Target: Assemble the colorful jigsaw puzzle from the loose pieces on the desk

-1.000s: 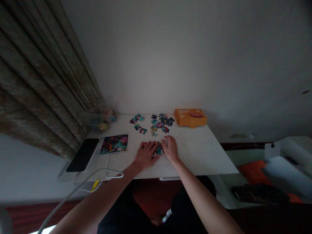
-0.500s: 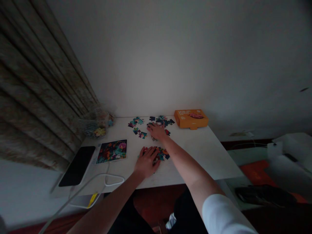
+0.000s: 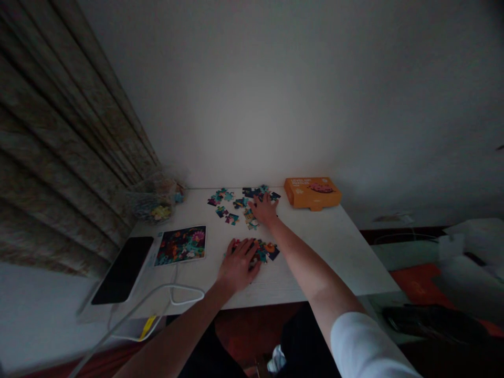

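The left hand (image 3: pixel 239 265) lies spread over multicoloured cardboard jigsaw pieces (image 3: pixel 264 253), hiding some, near the white table's (image 3: pixel 315 252) front edge; the right hand (image 3: pixel 263 209) rests on loose pieces (image 3: pixel 241 202) near the far edge, any grip hidden.

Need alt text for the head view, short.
The left hand presses on a cluster of jigsaw pieces on a white table, while the right hand reaches among loose pieces. An orange box and a printed picture lie nearby.
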`<state>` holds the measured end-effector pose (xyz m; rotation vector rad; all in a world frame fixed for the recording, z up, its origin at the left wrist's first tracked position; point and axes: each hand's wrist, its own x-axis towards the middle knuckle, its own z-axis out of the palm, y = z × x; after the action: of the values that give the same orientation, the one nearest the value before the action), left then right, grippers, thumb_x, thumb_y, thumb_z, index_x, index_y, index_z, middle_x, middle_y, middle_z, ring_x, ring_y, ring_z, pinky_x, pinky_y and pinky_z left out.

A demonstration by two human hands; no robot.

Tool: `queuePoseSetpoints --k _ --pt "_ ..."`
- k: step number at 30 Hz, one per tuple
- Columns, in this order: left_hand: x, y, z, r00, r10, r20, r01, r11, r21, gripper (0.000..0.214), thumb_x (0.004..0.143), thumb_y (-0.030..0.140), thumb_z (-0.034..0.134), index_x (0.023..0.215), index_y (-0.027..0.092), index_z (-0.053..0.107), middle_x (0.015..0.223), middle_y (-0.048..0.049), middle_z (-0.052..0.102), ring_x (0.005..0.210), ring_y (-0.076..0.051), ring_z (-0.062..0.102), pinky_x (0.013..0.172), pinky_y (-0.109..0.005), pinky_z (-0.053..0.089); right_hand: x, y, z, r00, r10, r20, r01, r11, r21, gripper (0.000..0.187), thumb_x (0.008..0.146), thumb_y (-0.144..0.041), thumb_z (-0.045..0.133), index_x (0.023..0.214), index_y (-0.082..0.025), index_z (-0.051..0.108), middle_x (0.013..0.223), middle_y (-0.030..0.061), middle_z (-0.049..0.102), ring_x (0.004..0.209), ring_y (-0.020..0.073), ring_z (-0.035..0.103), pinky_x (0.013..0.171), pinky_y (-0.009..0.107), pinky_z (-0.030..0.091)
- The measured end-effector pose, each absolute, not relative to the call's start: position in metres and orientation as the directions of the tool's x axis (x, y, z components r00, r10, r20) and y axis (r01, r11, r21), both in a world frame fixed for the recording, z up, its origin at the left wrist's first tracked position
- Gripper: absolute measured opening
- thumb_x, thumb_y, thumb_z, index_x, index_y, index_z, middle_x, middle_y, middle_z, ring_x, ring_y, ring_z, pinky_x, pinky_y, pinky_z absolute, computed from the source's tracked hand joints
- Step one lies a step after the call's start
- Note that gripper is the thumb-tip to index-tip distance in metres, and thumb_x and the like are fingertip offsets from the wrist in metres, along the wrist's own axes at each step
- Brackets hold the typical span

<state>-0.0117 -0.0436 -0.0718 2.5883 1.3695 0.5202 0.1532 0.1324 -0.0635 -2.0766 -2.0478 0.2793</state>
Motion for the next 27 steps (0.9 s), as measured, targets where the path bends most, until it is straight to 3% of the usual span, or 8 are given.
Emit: queuePoseSetpoints --k 5,8,14,20,22,25,27 --pt "-0.011 -0.043 -0.070 0.516 0.825 0.229 0.768 -0.564 0.303 0.047 0.098 0.035 0.057 0.143 0.025 0.061 0.150 -0.0123 0.060 0.140 -0.033 0.055 0.123 -0.064 0.031 0.139 0.114 -0.064 -0.383 0.923 0.040 0.875 0.377 -0.302 0.054 0.109 -0.053 0.031 0.153 -0.028 0.051 0.166 0.0091 0.040 0.156 0.0340 0.029 0.123 0.068 0.017" --pt "-0.011 -0.044 -0.069 0.519 0.826 0.217 0.769 -0.563 0.304 0.047 0.098 0.035 0.057 0.144 0.024 0.061 0.149 -0.0133 0.060 0.140 -0.033 0.055 0.123 -0.064 0.031 0.138 0.112 -0.064 -0.494 0.867 0.058 0.817 0.486 -0.310 0.052 0.110 -0.049 0.031 0.154 -0.029 0.050 0.165 0.0065 0.042 0.155 0.0286 0.031 0.126 0.060 0.018" --pt "-0.011 -0.044 -0.071 0.509 0.829 0.232 0.770 -0.559 0.309 0.048 0.098 0.036 0.057 0.145 0.026 0.060 0.150 -0.0119 0.060 0.140 -0.032 0.055 0.124 -0.062 0.030 0.162 0.126 -0.063 -0.213 0.976 0.033 0.938 0.214 -0.274 0.054 0.109 -0.053 0.033 0.157 -0.032 0.045 0.166 0.0079 0.040 0.153 0.0396 0.031 0.119 0.072 0.019" --pt "-0.011 -0.044 -0.071 0.513 0.829 0.223 0.770 -0.560 0.307 0.047 0.099 0.037 0.056 0.144 0.025 0.061 0.150 -0.0121 0.060 0.140 -0.032 0.055 0.123 -0.063 0.031 0.183 0.136 -0.061 0.144 0.985 0.090 0.963 -0.119 -0.243 0.053 0.108 -0.045 0.036 0.144 -0.013 0.059 0.148 0.0243 0.056 0.138 0.0371 0.048 0.115 0.061 0.032" --pt "-0.011 -0.044 -0.071 0.512 0.829 0.224 0.771 -0.559 0.305 0.047 0.098 0.038 0.056 0.143 0.024 0.061 0.150 -0.0123 0.060 0.140 -0.032 0.055 0.123 -0.063 0.031 0.182 0.139 -0.061 0.121 0.988 0.100 0.962 -0.092 -0.256 0.053 0.108 -0.043 0.036 0.149 -0.014 0.053 0.154 0.0226 0.051 0.143 0.0356 0.044 0.116 0.059 0.033" --pt "-0.011 -0.044 -0.071 0.508 0.829 0.232 0.771 -0.558 0.308 0.048 0.098 0.038 0.056 0.144 0.025 0.061 0.150 -0.0127 0.060 0.139 -0.032 0.055 0.123 -0.063 0.031 0.179 0.146 -0.061 -0.032 0.997 0.072 0.962 0.051 -0.270 0.052 0.109 -0.044 0.033 0.156 -0.026 0.045 0.163 0.0133 0.042 0.149 0.0330 0.036 0.118 0.062 0.029" --pt "-0.011 -0.044 -0.072 0.509 0.829 0.233 0.768 -0.559 0.311 0.048 0.098 0.037 0.057 0.144 0.025 0.061 0.150 -0.0128 0.060 0.140 -0.032 0.055 0.123 -0.062 0.031 0.180 0.150 -0.060 -0.038 0.998 0.045 0.962 0.049 -0.269 0.052 0.109 -0.044 0.030 0.155 -0.026 0.046 0.162 0.0133 0.045 0.148 0.0336 0.038 0.118 0.064 0.028"
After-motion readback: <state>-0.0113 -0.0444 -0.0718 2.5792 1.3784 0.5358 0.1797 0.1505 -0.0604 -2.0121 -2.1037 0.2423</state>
